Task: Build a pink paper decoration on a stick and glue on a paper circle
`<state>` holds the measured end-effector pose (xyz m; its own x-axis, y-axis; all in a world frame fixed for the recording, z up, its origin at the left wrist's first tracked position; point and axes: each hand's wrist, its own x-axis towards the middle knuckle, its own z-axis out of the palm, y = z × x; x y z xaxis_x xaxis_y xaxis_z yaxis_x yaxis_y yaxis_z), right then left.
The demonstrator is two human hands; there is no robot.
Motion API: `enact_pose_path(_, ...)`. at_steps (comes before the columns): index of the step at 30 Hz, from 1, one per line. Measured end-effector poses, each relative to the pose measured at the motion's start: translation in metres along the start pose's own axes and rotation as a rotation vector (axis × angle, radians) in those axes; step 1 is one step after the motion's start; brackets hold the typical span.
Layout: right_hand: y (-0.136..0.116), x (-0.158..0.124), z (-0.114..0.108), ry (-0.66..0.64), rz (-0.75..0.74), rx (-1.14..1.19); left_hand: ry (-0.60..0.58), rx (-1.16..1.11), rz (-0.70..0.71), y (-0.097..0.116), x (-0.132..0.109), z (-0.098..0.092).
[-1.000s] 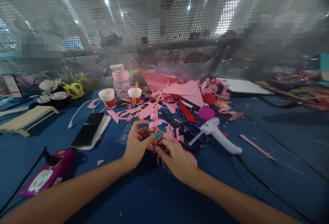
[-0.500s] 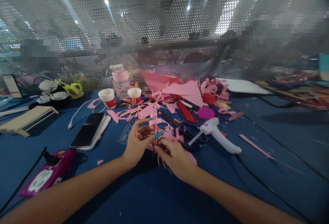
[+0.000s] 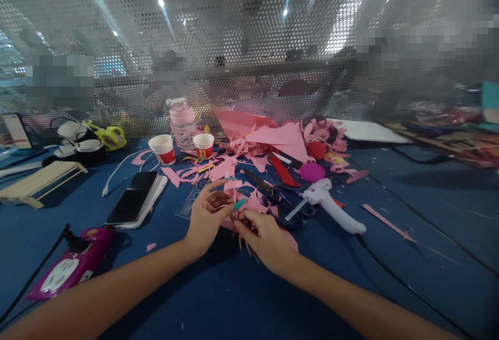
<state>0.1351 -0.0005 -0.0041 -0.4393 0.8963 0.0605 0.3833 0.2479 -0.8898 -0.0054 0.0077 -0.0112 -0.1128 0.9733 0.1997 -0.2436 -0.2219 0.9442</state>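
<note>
My left hand [image 3: 206, 216] and my right hand [image 3: 265, 239] meet over the blue table [image 3: 218, 298], both pinched on a folded pink paper strip [image 3: 234, 190] that stands up between the fingertips. The left fingers with teal nails curl round the strip from the left. The right fingers pinch its lower end, which they hide. Pink paper scraps [image 3: 249, 160] lie heaped just beyond the hands, with black scissors [image 3: 262, 184] among them.
A white glue gun [image 3: 331, 206] lies right of the hands, its cord trailing off. A phone on a notebook [image 3: 134, 202] and a pink power strip [image 3: 68, 270] lie left. Two paper cups [image 3: 163, 148] and a bottle [image 3: 182, 120] stand before the perforated metal screen [image 3: 249, 59].
The top of the pink strip has come down a little between my fingers. Both hands stay in nearly the same place.
</note>
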Motion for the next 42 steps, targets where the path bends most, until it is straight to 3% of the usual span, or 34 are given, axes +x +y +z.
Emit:
enact_pose_path(11,0.003,0.002,0.001,0.016,-0.028,-0.046,0.025,-0.091,-0.011,0.003,0.000,0.003)
enact_pose_path(20,0.001,0.001,0.000,0.013,-0.022,-0.050,0.016,-0.220,-0.215,-0.009,0.008,-0.002)
enact_pose_path(42,0.004,0.001,0.001,-0.005,-0.025,-0.023,0.017,-0.299,-0.399,-0.001,0.006,0.003)
